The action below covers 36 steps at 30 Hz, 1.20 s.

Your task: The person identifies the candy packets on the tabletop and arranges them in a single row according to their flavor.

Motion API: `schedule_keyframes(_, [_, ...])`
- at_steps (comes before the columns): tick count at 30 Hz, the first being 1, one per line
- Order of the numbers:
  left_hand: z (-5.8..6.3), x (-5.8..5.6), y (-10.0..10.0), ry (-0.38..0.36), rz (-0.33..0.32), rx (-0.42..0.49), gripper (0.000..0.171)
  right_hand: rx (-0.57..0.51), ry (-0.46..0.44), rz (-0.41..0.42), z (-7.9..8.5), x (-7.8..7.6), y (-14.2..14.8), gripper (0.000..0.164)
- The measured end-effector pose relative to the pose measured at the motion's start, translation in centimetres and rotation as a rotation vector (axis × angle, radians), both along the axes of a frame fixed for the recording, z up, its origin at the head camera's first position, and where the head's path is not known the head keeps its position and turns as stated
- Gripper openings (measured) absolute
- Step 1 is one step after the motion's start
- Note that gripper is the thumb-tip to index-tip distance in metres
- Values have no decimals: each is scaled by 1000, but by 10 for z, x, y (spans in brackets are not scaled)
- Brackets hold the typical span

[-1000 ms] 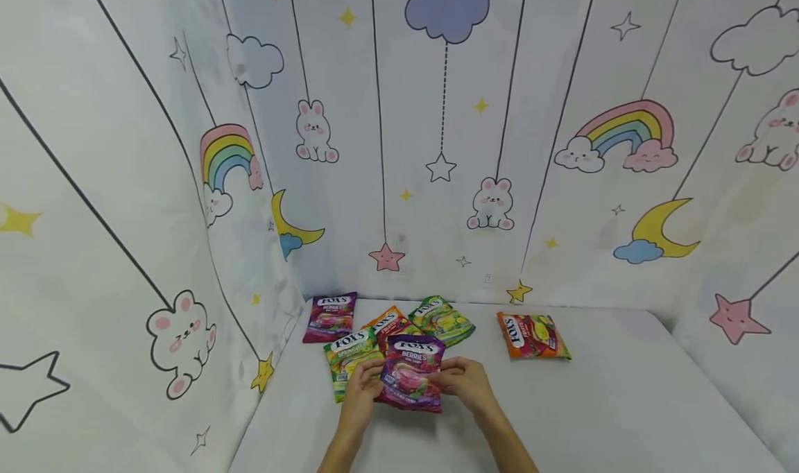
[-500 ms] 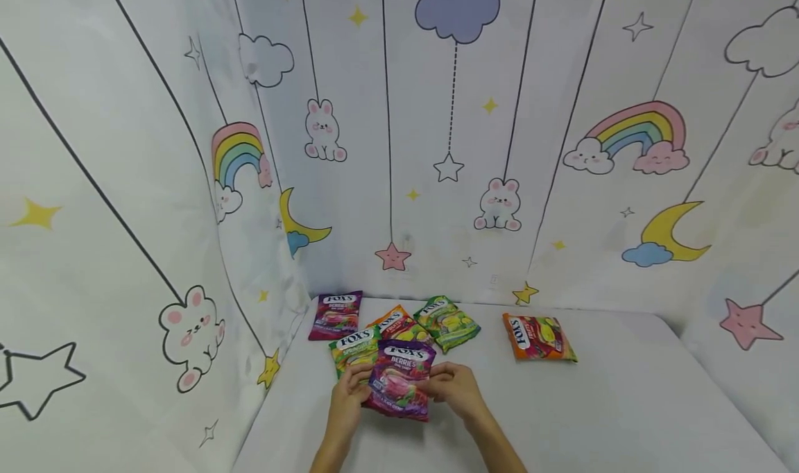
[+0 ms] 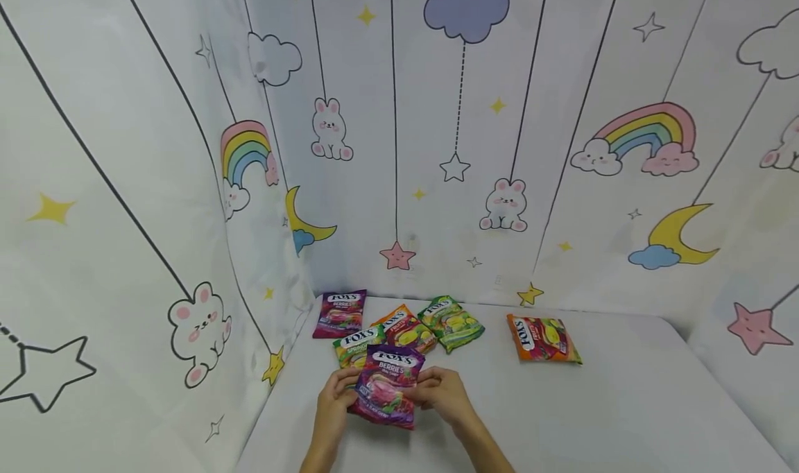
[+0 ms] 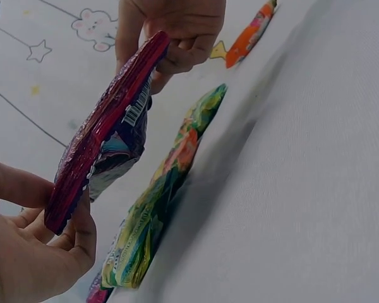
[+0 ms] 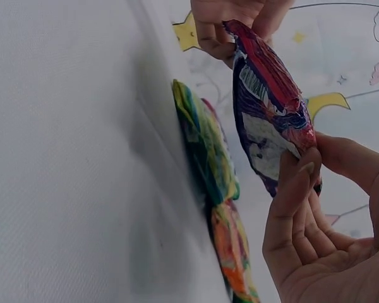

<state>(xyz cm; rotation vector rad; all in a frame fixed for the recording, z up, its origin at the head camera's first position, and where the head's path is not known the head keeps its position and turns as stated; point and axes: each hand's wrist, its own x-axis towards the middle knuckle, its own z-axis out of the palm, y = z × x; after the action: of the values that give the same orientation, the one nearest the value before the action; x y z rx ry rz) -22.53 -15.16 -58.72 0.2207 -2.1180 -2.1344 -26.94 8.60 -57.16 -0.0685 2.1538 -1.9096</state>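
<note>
A purple candy bag (image 3: 388,384) marked Fox's Berries is held up above the table, its front facing the head camera. My left hand (image 3: 333,400) pinches its left edge between thumb and fingers. On the other edge, my right hand (image 3: 442,395) pinches it the same way. Both wrist views show the bag (image 4: 107,132) edge-on, lifted off the surface, with a barcode on its back. Just behind it lies a green candy bag (image 3: 358,345), partly covered by the held one in the head view. An orange candy bag (image 3: 406,329) overlaps that green bag's far side.
A second green candy bag (image 3: 451,322) and another purple candy bag (image 3: 340,313) lie toward the back of the white table (image 3: 593,417). Off to the right rests another orange candy bag (image 3: 544,339). Patterned white cloth walls (image 3: 349,202) stand at the back and sides.
Both hands have brought the purple bag a little toward the body and left, away from the bags behind it, showing more of the table. The head view has shifted slightly.
</note>
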Motion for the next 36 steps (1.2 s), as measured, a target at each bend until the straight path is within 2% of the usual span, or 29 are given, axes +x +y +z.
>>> schedule_keyframes(11, [-3,7,-15,-9,49,1,52,-24,8,45,-1,7,-16,38])
schedule_keyframes(18, [-2,12,-24,-24,90,-29,52,-33,10,77,-4,12,-28,36])
schedule_keyframes(23, [-2,15,-32,-7,118,-49,52,-55,15,100,-4,17,-36,34])
schedule_keyframes(31, [-3,18,-45,-31,150,-69,54,-99,20,141,-7,21,-51,30])
schedule_keyframes(36, [-7,21,-53,-17,171,-84,54,-113,26,163,-11,22,-60,29])
